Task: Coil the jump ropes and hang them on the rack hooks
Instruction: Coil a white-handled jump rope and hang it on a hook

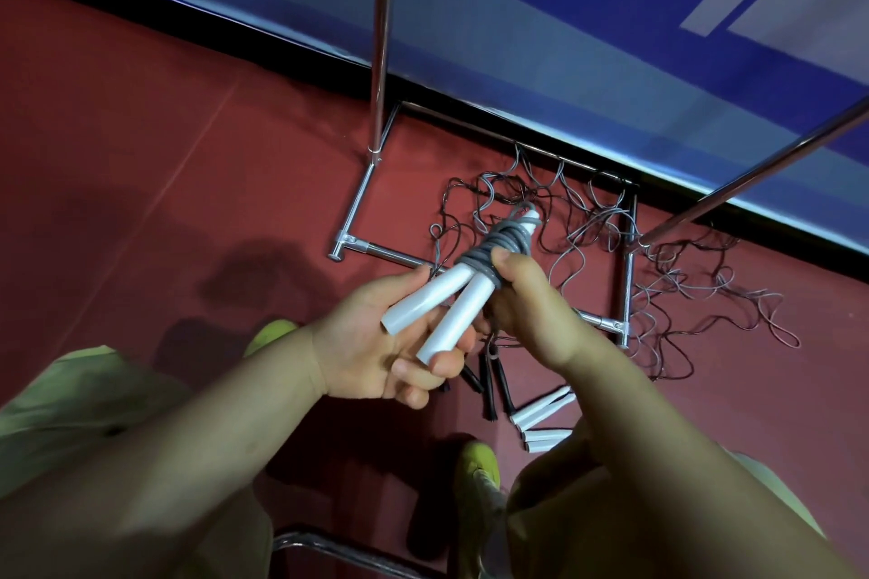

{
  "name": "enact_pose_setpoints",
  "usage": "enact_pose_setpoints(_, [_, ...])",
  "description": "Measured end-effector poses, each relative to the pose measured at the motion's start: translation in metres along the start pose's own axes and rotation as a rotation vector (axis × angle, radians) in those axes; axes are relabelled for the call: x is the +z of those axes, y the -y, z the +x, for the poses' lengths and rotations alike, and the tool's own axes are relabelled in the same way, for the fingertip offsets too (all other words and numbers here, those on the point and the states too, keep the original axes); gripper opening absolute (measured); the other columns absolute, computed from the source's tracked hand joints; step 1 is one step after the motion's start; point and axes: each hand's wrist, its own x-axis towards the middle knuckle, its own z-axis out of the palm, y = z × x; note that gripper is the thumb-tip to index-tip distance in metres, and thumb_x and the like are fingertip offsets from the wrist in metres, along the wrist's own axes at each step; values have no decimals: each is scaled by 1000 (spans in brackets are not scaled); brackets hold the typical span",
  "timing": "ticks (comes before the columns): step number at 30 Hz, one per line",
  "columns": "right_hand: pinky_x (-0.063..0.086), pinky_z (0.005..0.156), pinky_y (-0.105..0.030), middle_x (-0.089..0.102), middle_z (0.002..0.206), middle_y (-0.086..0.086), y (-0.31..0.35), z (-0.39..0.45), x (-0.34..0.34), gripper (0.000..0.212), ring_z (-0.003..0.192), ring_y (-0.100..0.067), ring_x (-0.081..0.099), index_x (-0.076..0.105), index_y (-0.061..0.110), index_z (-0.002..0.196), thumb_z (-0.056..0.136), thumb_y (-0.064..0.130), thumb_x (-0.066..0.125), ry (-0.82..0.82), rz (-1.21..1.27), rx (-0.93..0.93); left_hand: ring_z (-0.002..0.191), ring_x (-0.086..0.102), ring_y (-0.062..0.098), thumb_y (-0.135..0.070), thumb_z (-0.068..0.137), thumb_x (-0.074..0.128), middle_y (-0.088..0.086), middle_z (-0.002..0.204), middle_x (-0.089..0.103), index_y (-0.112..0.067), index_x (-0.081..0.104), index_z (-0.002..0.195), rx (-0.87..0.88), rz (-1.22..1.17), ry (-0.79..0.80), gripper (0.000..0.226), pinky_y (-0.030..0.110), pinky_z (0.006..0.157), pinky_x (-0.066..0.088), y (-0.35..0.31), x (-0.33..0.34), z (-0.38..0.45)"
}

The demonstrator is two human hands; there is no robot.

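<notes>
At the centre of the frame, the left hand [395, 343] curls around two white handles [437, 310] of a jump rope, while the right hand [526, 296] pinches the grey cord [498, 249] wound around them. The wrap looks loose at its upper end; if the pinch slackens, the turns could spring free and drop into the tangled ropes [611, 240] on the red floor [164, 155] inside the rack [381, 38], and no hook is visible

Red floor [141, 118], blue wall [564, 28], yellow-green shoes [479, 461].
</notes>
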Motion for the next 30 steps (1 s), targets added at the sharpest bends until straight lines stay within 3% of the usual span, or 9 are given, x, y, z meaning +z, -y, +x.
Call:
enact_pose_setpoints(3, [34,58,-30,42,64,-7,-13,0,-5,57,59,-19,39,51,8,75,95,57,33,73,-121,-66,43,33,6,-64,81,31,-1,64,53,-18,70,79,18,12,-159,60,24,52,36,-4,4,1])
enact_pose_setpoints(5, [33,59,-35,44,62,0,-17,-4,-9,66,57,-16,39,52,14,75,86,74,29,106,-253,-65,41,30,7,-63,80,29,0,62,52,-15,66,75,14,13,-262,60,23,49,35,-6,5,2])
enact_pose_setpoints(10, [28,48,-26,37,52,7,-9,-11,-5,55,49,-13,30,45,20,64,99,57,24,52,-283,-51,39,28,6,-62,78,32,0,62,51,-12,55,81,-11,66,-353,55,21,46,33,-8,8,2])
enact_pose_setpoints(15, [46,45,-24,39,57,2,-10,-10,-4,59,42,-11,40,55,12,77,100,54,21,37,-376,28,38,27,6,-58,93,21,5,62,56,-13,62,90,9,338,-548,61,25,49,30,-8,6,4])
enact_pose_setpoints(20, [45,46,-26,34,54,2,-11,-9,-1,56,46,-14,35,47,13,71,101,51,19,10,-407,29,37,30,7,-51,98,20,5,57,60,-9,60,85,90,522,-691,60,23,47,32,-6,12,9])
enact_pose_setpoints(23, [43,52,-24,49,52,-4,-11,-10,0,67,43,-13,46,50,9,65,99,55,16,-37,-516,46,37,33,7,-50,100,20,2,54,60,-9,62,81,92,578,-744,61,21,48,36,-6,10,11])
enact_pose_setpoints(25, [40,56,-25,60,52,-5,-14,-8,-1,79,45,-11,51,59,6,61,99,58,14,-59,-596,39,42,37,9,-50,100,21,2,55,61,-11,64,79,76,590,-772,62,24,55,42,-7,8,11])
enact_pose_setpoints(27, [39,50,-21,63,54,-7,-15,-6,-2,81,44,-10,52,60,8,56,98,60,14,-76,-600,26,50,44,13,-50,99,23,2,58,61,-13,65,76,86,625,-809,61,27,64,43,-10,5,9])
enact_pose_setpoints(30, [36,42,-18,56,49,-6,-14,-7,1,73,38,-12,49,58,7,70,96,62,17,-49,-435,61,67,51,14,-49,99,27,-3,69,60,-17,63,77,103,882,-916,52,27,68,37,-13,3,5])
